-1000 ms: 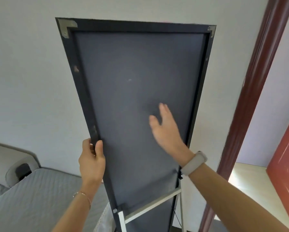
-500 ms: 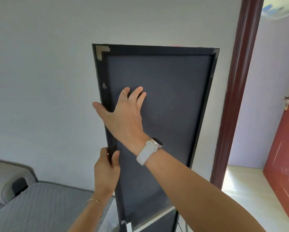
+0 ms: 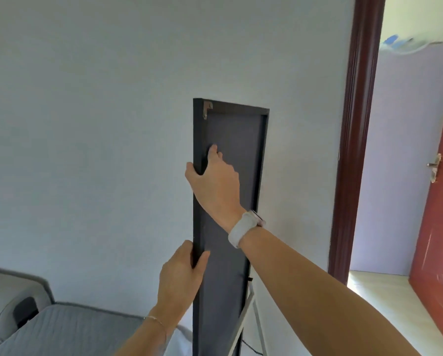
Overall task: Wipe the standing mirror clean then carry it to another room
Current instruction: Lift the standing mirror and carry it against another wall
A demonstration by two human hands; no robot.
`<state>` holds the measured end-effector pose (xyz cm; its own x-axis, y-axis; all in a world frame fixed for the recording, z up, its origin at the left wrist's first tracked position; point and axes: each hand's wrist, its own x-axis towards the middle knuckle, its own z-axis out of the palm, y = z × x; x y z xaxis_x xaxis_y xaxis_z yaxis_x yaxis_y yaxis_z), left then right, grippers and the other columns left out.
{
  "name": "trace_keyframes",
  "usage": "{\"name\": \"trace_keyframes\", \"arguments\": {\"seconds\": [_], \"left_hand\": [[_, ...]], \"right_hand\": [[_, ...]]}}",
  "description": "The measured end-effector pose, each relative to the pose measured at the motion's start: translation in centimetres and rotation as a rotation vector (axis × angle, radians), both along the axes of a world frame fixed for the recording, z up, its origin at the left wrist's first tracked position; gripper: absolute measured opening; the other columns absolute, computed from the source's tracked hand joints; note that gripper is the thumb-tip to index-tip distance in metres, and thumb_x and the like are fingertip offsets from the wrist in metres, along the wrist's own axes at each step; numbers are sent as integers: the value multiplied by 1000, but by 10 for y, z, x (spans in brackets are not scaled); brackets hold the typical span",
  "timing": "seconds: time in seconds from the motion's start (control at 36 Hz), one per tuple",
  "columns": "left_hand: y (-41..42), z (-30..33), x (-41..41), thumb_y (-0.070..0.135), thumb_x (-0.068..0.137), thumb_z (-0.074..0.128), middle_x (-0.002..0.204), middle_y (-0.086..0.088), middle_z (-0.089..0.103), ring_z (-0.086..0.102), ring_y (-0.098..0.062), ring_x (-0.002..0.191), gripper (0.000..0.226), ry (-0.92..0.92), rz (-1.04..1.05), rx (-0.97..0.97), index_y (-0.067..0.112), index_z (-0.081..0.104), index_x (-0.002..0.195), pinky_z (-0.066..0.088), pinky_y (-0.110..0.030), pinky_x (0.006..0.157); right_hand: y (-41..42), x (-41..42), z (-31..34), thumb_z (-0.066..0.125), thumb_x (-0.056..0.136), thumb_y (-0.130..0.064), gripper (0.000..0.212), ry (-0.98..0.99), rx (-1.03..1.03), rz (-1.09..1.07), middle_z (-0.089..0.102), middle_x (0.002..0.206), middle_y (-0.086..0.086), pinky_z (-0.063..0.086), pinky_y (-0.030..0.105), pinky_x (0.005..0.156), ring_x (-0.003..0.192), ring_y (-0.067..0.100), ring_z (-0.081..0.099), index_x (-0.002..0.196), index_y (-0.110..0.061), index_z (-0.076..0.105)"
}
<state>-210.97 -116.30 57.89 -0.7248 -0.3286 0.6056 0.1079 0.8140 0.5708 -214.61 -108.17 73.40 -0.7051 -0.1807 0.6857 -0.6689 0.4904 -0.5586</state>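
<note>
The standing mirror is upright in front of me, seen from its dark grey back, with a black frame and a metal corner bracket at the top left. Its glass side is hidden. My left hand grips the frame's left edge low down, thumb on the back. Higher on that same edge, my right hand, with a white watch on the wrist, holds the frame with its thumb around the side and fingers on the back panel. A white stand leg shows at the mirror's lower right.
A pale wall is right behind the mirror. A grey quilted bed lies at the lower left. On the right stands a dark brown door frame, with an open red door and a light floor beyond.
The mirror has turned so its back looks narrower and sits further right. My right hand came off the back panel's middle and took hold of the left edge above my left hand.
</note>
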Motion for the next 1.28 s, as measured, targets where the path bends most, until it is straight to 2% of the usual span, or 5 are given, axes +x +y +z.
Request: {"name": "trace_keyframes", "arguments": {"seconds": [0.17, 0.36, 0.56, 0.92, 1.28], "left_hand": [[6, 26, -21, 36, 82, 64, 92, 7, 62, 63, -12, 79, 21, -13, -138, 6, 24, 52, 94, 56, -26, 72], [2, 63, -51, 41, 71, 75, 133, 18, 37, 42, -4, 119, 83, -146, -399, -69, 34, 26, 137, 42, -25, 99], [4, 89, -80, 40, 69, 76, 156, 10, 2, 10, -13, 143, 108, -266, -447, -50, 37, -3, 143, 17, -37, 116], [-21, 88, -84, 77, 39, 70, 141, 26, 14, 20, -3, 133, 104, -273, -425, 14, 67, 1, 116, 27, -38, 113], [-7, 81, -97, 39, 72, 68, 148, 27, 17, 24, 2, 136, 95, -136, -465, -37, 49, -1, 137, 27, -29, 114]], "right_hand": [[27, -19, 1, 47, 89, -26, 46, -18, -102, 92, 62, 80, 3, 49, 27, 71, 61, 14, 53, 130, -6, 43], [58, -37, 5, 51, 85, -15, 22, -125, -169, 221, 43, 56, -7, 36, 14, 50, 49, 9, 40, 66, -21, 43], [69, -61, 14, 50, 88, -12, 19, -189, -135, 299, 63, 99, 27, 53, 39, 73, 75, 35, 60, 103, -2, 54], [43, -79, 13, 49, 84, -14, 19, -94, -103, 323, 56, 73, 11, 47, 33, 58, 59, 22, 51, 93, 2, 51], [46, -92, 26, 50, 84, -11, 21, -109, -14, 382, 51, 75, 11, 44, 33, 58, 64, 20, 49, 97, 6, 51]]}}
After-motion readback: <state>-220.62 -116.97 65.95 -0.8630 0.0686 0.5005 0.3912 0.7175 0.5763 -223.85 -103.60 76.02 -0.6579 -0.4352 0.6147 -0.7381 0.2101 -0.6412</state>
